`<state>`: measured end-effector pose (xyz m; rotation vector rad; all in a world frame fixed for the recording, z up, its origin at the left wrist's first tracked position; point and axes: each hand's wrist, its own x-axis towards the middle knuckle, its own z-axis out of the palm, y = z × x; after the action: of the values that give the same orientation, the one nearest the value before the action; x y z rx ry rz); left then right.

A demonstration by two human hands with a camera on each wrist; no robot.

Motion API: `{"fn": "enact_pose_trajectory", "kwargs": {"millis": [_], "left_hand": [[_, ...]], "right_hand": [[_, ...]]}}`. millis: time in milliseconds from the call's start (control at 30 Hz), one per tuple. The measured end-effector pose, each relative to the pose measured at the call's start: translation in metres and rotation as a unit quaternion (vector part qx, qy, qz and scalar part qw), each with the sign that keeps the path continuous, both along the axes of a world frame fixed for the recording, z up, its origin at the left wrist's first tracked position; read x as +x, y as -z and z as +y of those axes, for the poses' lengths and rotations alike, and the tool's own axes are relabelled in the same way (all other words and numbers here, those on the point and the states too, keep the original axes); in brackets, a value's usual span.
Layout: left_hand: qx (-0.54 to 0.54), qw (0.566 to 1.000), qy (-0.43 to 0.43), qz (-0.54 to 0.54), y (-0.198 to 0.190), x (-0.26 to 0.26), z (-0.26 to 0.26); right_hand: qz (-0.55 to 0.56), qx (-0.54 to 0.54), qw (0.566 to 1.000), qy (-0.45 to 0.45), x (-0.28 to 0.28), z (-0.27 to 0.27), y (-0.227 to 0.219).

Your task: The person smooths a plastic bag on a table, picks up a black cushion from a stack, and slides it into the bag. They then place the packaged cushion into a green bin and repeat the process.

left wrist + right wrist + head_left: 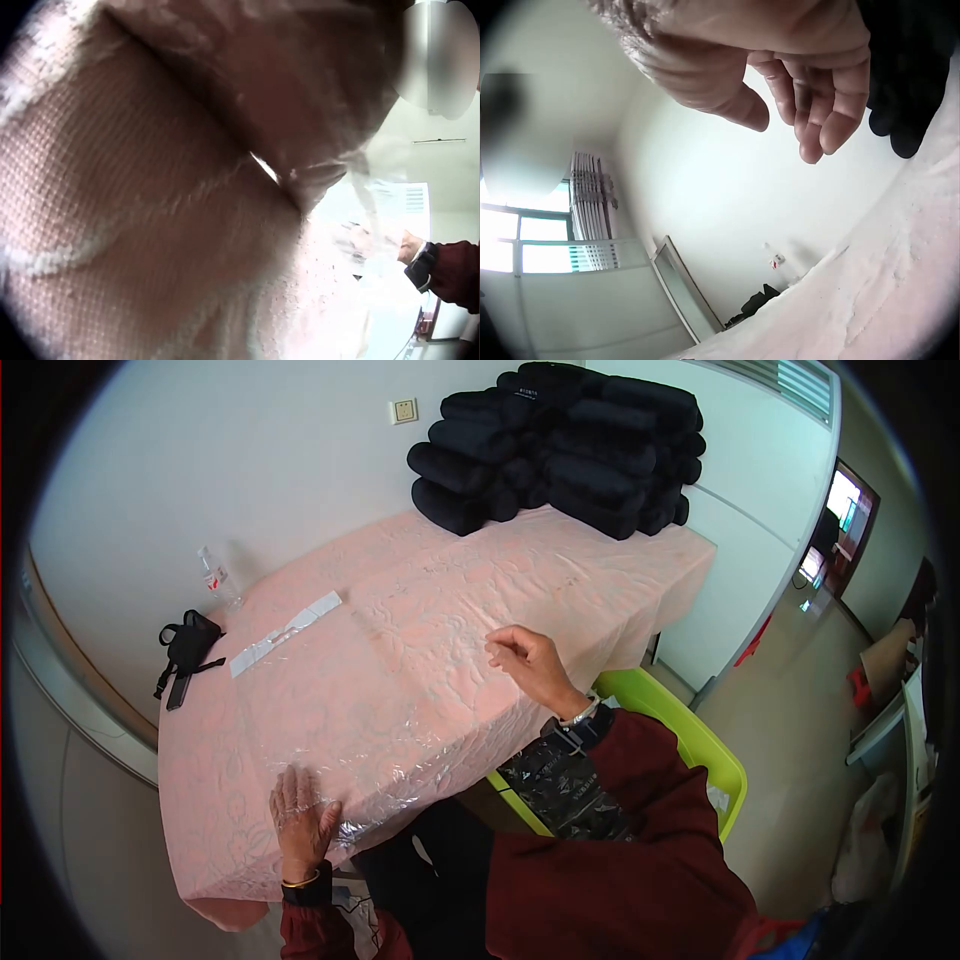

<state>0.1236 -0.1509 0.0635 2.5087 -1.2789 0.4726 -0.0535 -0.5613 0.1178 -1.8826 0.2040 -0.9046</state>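
Note:
A thin, clear plastic bag (330, 705) lies spread over the pink patterned tablecloth (560, 580), with a white strip (285, 633) across its far end. Its crinkled near edge shines by the table's front. My left hand (303, 815) rests at that near edge, fingers straight and pointing away from me; clear film overlaps the fingers. In the left wrist view, cloth and the blurred hand fill most of the picture. My right hand (530, 665) is raised over the middle of the table. Its fingers (847, 105) are loosely bent, apart from the thumb, and hold nothing.
Black plush cushions (560, 445) are piled at the table's far end against the wall. A plastic bottle (215, 575) and a black strapped pouch (190, 645) stand at the left. Under my right arm, a lime-green bin (690, 730) holds black printed packaging (560, 785).

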Motion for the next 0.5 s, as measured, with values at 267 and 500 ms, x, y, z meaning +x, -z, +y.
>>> {"fn": "enact_pose_trajectory", "kwargs": {"millis": [267, 500], "left_hand": [[0.016, 1.000, -0.012, 0.015, -0.008, -0.008, -0.001], [0.037, 0.998, -0.012, 0.050, -0.022, -0.012, -0.005]], "right_hand": [[-0.012, 0.138, 0.990, 0.006, 0.066, -0.024, -0.077], [-0.015, 0.269, 0.963, 0.011, 0.115, -0.070, -0.088]]}}
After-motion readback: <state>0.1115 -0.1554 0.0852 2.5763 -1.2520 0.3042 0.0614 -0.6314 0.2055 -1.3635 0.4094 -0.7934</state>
